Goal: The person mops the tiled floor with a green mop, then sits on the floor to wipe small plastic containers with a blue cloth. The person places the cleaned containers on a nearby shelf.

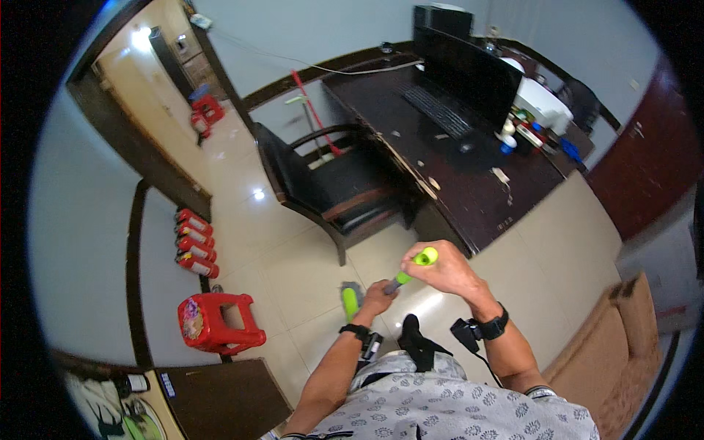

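Observation:
My right hand is closed around the bright green end of a mop handle, whose ring-shaped tip points up towards me. Lower on the same pole, my left hand grips a grey section. The green mop head with a grey fringe shows on the tiled floor, left of my left hand. My left forearm and hand hide part of the pole. Both wrists carry black straps with small devices.
A black armchair stands at a dark desk with a monitor. At left are a red plastic stool and several fire extinguishers. A brown sofa is at right, a dark cabinet top at lower left.

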{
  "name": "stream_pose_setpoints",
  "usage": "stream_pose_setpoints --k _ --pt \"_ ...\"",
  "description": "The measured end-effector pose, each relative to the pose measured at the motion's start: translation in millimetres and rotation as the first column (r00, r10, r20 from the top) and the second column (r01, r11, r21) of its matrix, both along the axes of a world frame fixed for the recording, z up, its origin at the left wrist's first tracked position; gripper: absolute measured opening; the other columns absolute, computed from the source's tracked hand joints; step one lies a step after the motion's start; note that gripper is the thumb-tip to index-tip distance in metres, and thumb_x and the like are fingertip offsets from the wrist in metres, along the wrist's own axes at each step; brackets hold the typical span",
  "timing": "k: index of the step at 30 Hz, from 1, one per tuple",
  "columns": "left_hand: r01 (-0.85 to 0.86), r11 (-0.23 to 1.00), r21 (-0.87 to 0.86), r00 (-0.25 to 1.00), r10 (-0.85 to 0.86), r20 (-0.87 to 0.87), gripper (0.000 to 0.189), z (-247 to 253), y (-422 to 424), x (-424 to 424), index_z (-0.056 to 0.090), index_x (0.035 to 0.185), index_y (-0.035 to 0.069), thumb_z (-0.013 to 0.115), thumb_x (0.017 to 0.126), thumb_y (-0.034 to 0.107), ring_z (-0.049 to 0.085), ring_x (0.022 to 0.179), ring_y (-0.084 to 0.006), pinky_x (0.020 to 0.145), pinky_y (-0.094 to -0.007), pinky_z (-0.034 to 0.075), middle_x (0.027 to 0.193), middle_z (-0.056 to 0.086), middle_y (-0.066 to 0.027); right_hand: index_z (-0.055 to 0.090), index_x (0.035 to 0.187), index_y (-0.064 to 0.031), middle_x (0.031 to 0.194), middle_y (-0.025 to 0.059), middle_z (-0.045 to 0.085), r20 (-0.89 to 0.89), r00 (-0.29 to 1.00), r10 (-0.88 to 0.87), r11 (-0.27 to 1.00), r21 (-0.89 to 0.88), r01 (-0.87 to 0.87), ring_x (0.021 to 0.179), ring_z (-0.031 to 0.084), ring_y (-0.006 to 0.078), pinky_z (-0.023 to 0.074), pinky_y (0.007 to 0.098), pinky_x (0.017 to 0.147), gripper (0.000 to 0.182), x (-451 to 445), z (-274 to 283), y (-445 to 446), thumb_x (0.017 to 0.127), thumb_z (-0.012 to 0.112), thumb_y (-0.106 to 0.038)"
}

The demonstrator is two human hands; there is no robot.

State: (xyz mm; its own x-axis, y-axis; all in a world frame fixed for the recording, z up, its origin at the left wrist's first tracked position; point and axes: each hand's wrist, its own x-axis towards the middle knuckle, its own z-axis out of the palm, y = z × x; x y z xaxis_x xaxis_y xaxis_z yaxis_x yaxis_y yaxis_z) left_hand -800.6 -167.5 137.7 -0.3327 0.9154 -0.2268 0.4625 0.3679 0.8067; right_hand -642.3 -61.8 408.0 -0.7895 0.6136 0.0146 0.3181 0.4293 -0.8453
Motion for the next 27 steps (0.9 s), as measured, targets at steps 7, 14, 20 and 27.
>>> stream_pose_setpoints --k 7,14,20,27 --pt "-0.02 1.0 -0.012 0.996 0.021 0.091 0.029 31 99 8 0.061 0.093 0.003 0.07 0.083 0.028 0.063 0.082 -0.0319 0.075 -0.0425 0.048 0.085 0.065 -0.0182 0.071 0.087 -0.0019 0.073 0.0082 0.068 0.039 0.999 0.031 0.997 0.071 -0.034 0.066 0.063 0.0159 0.0508 0.0316 0.065 0.026 -8 30 79 0.081 0.07 -0.027" --pt "-0.022 1.0 0.007 0.992 0.021 0.124 0.031 44 150 13 0.064 0.1 0.002 0.07 0.083 0.028 0.065 0.086 -0.0304 0.078 -0.0405 0.049 0.09 0.068 -0.0177 0.071 0.086 -0.0015 0.072 0.0099 0.067 0.022 0.997 0.075 0.991 0.111 -0.077 0.066 0.064 0.0189 0.0512 0.0322 0.067 0.028 -7 27 137 0.081 0.069 -0.029" --pt "0.048 0.996 -0.074 0.998 -0.045 0.041 0.034 4 173 1 0.067 0.095 0.002 0.073 0.081 0.032 0.067 0.084 -0.027 0.076 -0.0391 0.051 0.087 0.07 -0.0153 0.07 0.087 -0.0017 0.076 0.0137 0.07 0.002 0.997 0.076 0.99 0.119 -0.076 0.069 0.068 0.0256 0.053 0.0368 0.068 0.03 0 20 160 0.08 0.066 -0.031" --pt "-0.106 0.994 -0.032 0.99 0.108 0.09 0.035 34 217 7 0.068 0.097 0.005 0.073 0.08 0.035 0.067 0.089 -0.0284 0.08 -0.0408 0.049 0.09 0.069 -0.0158 0.071 0.089 -0.0031 0.081 0.0115 0.071 -0.021 0.986 0.167 0.972 0.168 -0.162 0.075 0.069 0.022 0.0535 0.0347 0.072 0.027 -14 34 213 0.08 0.069 -0.028"
